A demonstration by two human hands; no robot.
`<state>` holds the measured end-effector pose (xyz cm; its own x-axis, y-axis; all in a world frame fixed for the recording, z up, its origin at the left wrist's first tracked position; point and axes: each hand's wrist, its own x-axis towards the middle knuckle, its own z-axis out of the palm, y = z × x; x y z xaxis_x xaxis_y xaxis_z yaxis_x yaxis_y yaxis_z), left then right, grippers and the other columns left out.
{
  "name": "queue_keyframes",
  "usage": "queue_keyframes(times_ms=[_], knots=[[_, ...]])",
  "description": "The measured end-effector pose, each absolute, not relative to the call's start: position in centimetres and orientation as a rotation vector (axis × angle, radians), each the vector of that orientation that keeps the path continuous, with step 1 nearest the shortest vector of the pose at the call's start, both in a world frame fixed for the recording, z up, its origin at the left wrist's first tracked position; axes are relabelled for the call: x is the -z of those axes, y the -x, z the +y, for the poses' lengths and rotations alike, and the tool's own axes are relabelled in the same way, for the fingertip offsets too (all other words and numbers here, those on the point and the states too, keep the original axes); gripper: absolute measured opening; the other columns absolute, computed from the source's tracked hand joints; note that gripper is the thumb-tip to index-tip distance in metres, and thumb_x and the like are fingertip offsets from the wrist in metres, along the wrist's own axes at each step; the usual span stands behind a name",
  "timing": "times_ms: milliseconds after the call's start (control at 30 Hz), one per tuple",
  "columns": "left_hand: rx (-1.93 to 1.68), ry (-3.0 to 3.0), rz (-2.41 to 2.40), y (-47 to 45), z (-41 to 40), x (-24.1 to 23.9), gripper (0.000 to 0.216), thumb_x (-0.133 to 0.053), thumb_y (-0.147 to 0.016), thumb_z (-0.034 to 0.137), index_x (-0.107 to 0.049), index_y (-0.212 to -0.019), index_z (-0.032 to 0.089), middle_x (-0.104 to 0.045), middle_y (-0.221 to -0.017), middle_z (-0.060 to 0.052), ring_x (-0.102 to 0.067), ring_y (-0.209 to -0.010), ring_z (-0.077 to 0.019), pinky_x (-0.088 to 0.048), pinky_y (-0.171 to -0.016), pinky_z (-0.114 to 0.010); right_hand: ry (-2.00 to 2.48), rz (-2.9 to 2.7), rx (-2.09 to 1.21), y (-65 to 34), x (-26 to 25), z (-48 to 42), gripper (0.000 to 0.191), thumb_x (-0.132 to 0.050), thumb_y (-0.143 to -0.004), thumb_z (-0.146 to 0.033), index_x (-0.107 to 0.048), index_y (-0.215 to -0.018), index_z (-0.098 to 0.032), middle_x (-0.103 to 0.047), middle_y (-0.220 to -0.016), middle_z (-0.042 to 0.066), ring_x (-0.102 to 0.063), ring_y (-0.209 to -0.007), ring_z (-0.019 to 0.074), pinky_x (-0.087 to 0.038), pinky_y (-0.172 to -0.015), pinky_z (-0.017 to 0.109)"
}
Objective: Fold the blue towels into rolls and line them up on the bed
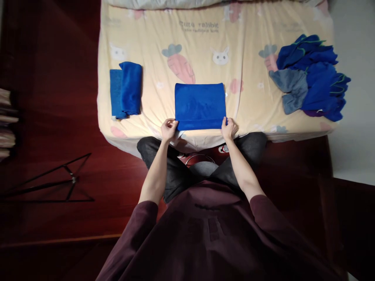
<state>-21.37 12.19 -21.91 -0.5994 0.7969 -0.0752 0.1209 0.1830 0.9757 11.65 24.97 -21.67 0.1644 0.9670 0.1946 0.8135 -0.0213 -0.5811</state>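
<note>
Single camera, worn on the person's head, is facing forward and steeply down. It's sitting well above the bed, viewing wide: shirt is filling bottom centre, nearest the lens; left hand and right hand are showing mid-frame, farther off; floor is running down the left.

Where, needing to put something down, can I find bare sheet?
Bare sheet lies between the folded blue cloths and the middle blue cloth, and between that cloth and the cloth heap at right. It's crowded where left hand and right hand hold the middle cloth's near end.
</note>
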Motion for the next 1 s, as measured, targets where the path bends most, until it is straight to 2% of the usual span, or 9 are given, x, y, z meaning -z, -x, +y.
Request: queue_keyframes(times_ms=[133, 333, 500, 633, 733, 833, 933, 1000], knots=[[-1.459, -0.843, 1.823, 21.5, 12.2, 22.1, 0.044, -0.092, -0.078, 0.041, -0.072, -0.107, 0.016, -0.066, -0.071, -0.001, -0.066, -0.069, -0.0158, -0.054, -0.069, -0.026, 1.876, -1.679, -0.307, -11.4, 21.9, 24.9, 0.044, -0.053, -0.11, -0.051, -0.077, -0.093, -0.017, -0.073, -0.08, 0.013, -0.071, -0.086, 0.0274, -0.048, -0.081, 0.034], [-1.476, -0.811, 1.867, 21.9, 12.6, 22.9, 0.039, -0.089, -0.079, 0.041, -0.069, -0.104, 0.019, -0.065, -0.07, 0.001, -0.064, -0.065, -0.0146, -0.052, -0.066, -0.025, 1.936, -1.745, -0.409, -12.1, 21.3, 26.0, 0.036, -0.062, -0.105, -0.048, -0.075, -0.088, -0.019, -0.077, -0.085, 0.012, -0.071, -0.085, 0.0255, -0.048, -0.078, 0.032], [-1.489, -0.767, 1.863, 21.7, 13.0, 22.4, 0.04, -0.091, -0.077, 0.038, -0.068, -0.102, 0.018, -0.065, -0.069, 0.0, -0.066, -0.068, -0.0155, -0.054, -0.069, -0.026, 1.787, -1.716, -0.879, -14.6, 20.6, 28.6, 0.046, -0.076, -0.092, -0.061, -0.068, -0.074, -0.02, -0.072, -0.072, 0.006, -0.067, -0.071, 0.02, -0.047, -0.064, 0.028], [-1.659, -0.628, 1.762, 21.5, 12.5, 21.2, 0.051, -0.096, -0.074, 0.041, -0.065, -0.108, 0.02, -0.077, -0.097, -0.008, -0.075, -0.082, -0.018, -0.06, -0.071, -0.027, 1.533, -1.495, -1.218, -15.9, 20.2, 29.0, 0.049, -0.087, -0.079, -0.064, -0.064, -0.08, -0.02, -0.07, -0.073, 0.004, -0.066, -0.064, 0.0179, -0.053, -0.059, 0.028], [-1.713, -0.654, 1.729, 21.7, 11.1, 20.2, 0.05, -0.097, -0.073, 0.044, -0.068, -0.106, 0.021, -0.079, -0.107, -0.01, -0.079, -0.091, -0.0214, -0.065, -0.072, -0.028, 1.413, -1.534, -1.113, -16.3, 19.9, 28.0, 0.04, -0.088, -0.081, -0.053, -0.067, -0.088, -0.02, -0.073, -0.084, 0.007, -0.072, -0.074, 0.0204, -0.062, -0.07, 0.032], [-1.615, -0.948, 1.743, 21.9, 9.6, 19.2, 0.042, -0.095, -0.076, 0.049, -0.076, -0.1, 0.02, -0.081, -0.111, -0.013, -0.08, -0.106, -0.0275, -0.069, -0.092, -0.04, 1.311, -1.744, -0.816, -16.6, 19.2, 26.8, 0.024, -0.077, -0.093, -0.043, -0.075, -0.1, -0.02, -0.078, -0.105, 0.013, -0.076, -0.098, 0.026, -0.066, -0.09, 0.041], [-1.412, -1.334, 1.683, 21.9, 9.4, 18.2, 0.042, -0.088, -0.085, 0.056, -0.081, -0.107, 0.022, -0.08, -0.126, -0.016, -0.075, -0.127, -0.0348, -0.057, -0.118, -0.057, 1.104, -2.03, -0.657, -16.6, 18.4, 26.0, 0.023, -0.07, -0.099, -0.037, -0.081, -0.113, -0.022, -0.078, -0.128, 0.012, -0.073, -0.123, 0.0289, -0.059, -0.114, 0.049], [-1.25, -1.537, 1.647, 21.8, 9.9, 18.0, 0.046, -0.085, -0.088, 0.059, -0.081, -0.115, 0.022, -0.077, -0.135, -0.016, -0.068, -0.139, -0.0374, -0.048, -0.127, -0.062, 0.984, -2.222, -0.672, -16.5, 18.0, 25.9, 0.027, -0.073, -0.098, -0.036, -0.082, -0.12, -0.024, -0.077, -0.136, 0.01, -0.07, -0.132, 0.0297, -0.053, -0.121, 0.053]])
